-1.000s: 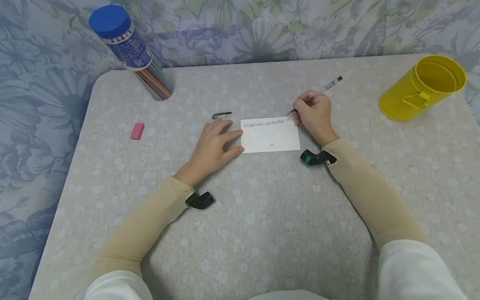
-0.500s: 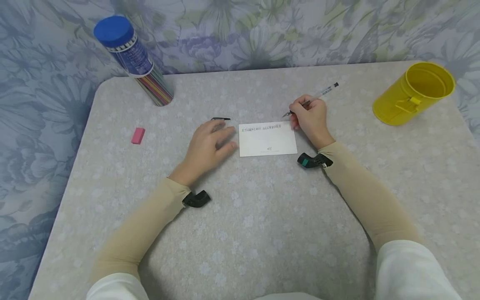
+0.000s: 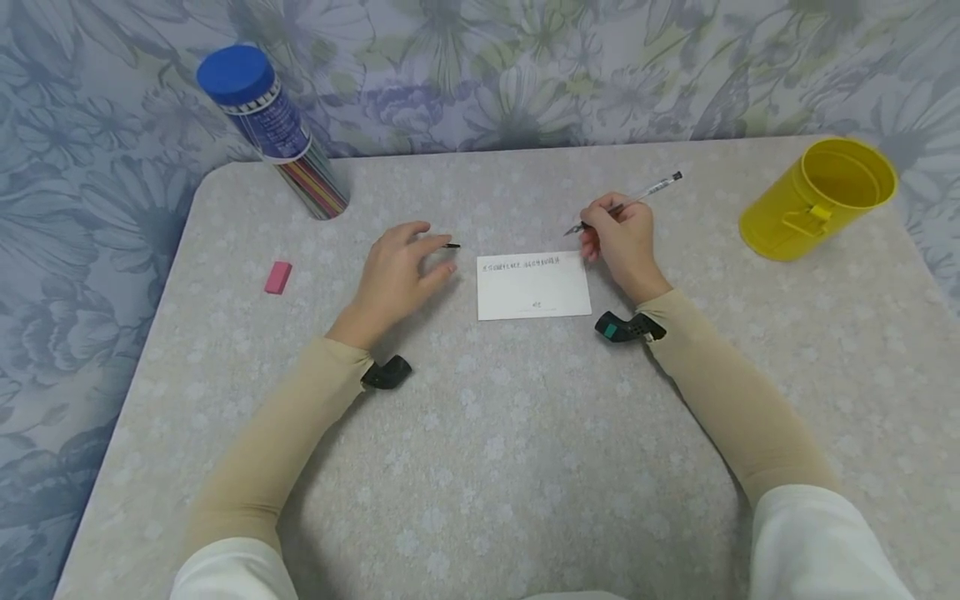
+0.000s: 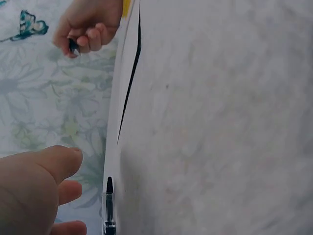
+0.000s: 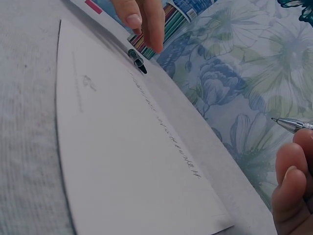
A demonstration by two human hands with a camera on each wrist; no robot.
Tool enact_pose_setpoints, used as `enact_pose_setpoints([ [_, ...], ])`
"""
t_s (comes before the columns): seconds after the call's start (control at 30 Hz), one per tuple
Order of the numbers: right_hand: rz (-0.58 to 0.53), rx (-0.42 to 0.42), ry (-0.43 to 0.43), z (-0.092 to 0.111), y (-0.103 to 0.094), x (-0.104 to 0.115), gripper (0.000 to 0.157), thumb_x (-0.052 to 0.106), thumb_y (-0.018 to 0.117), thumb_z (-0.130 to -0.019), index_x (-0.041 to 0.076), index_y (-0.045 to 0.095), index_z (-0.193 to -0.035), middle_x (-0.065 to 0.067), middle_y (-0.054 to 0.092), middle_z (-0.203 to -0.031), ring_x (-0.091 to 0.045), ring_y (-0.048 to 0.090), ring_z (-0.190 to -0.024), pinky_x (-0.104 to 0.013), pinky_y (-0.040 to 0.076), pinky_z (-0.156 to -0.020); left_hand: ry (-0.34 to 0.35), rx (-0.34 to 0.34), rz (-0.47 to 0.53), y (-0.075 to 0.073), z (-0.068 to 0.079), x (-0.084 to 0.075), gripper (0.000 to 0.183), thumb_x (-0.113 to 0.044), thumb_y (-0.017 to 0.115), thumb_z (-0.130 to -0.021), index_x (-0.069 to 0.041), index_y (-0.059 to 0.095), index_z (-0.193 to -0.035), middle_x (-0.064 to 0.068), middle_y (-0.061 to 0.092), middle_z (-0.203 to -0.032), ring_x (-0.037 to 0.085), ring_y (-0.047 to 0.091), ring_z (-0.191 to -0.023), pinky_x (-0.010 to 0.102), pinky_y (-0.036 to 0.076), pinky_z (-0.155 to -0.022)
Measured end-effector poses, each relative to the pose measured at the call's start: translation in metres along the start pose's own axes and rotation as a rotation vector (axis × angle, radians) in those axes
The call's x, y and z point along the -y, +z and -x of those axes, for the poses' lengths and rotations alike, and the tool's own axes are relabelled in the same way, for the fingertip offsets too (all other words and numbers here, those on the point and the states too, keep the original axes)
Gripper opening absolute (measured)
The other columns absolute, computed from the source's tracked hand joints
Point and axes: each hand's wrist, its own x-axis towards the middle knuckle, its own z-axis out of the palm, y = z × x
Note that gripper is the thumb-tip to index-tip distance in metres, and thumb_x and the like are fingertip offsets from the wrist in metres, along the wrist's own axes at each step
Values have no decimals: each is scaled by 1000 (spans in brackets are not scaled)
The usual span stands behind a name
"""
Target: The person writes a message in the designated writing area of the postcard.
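Observation:
My right hand pinches a clear-barrelled pen, its bare tip off the top right corner of a white card. One line of handwriting runs along the card's upper edge, with a small mark near its bottom. To the card's left, my left hand hovers with relaxed, spread fingers and holds nothing. Beneath its fingertips lies the black and clear pen cap, partly hidden by the fingers in the head view. From the right wrist view, the pen tip shows raised above the table.
A pink eraser lies to the left. At the back left stands a blue-lidded tube of coloured pencils. A yellow open cup with a handle stands at the back right. Patterned wallpaper rises behind the table's far edge.
My left hand has lifted off the card and moved left and up, over the pen cap. My right hand, still holding the pen, has drawn the tip slightly away from the card. The view has tilted slightly.

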Motion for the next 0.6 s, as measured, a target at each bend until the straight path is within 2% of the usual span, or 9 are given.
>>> enact_pose_setpoints([
  [0.33, -223, -29, 85, 1, 4, 9, 22, -5, 52, -92, 4, 56, -72, 0, 58, -47, -8, 53, -35, -21, 41, -35, -39, 55, -20, 0, -12, 10, 40, -27, 73, -95, -6, 71, -128, 27, 64, -133, 43, 59, -125, 59, 45, -107],
  [0.6, -265, -52, 110, 0, 2, 8, 22, -5, 51, -92, 4, 55, -73, -1, 58, -48, -8, 53, -36, -20, 41, -35, -84, 147, -42, -1, -16, 15, 36, -23, 73, -95, -6, 72, -127, 26, 63, -134, 44, 59, -124, 58, 47, -105],
])
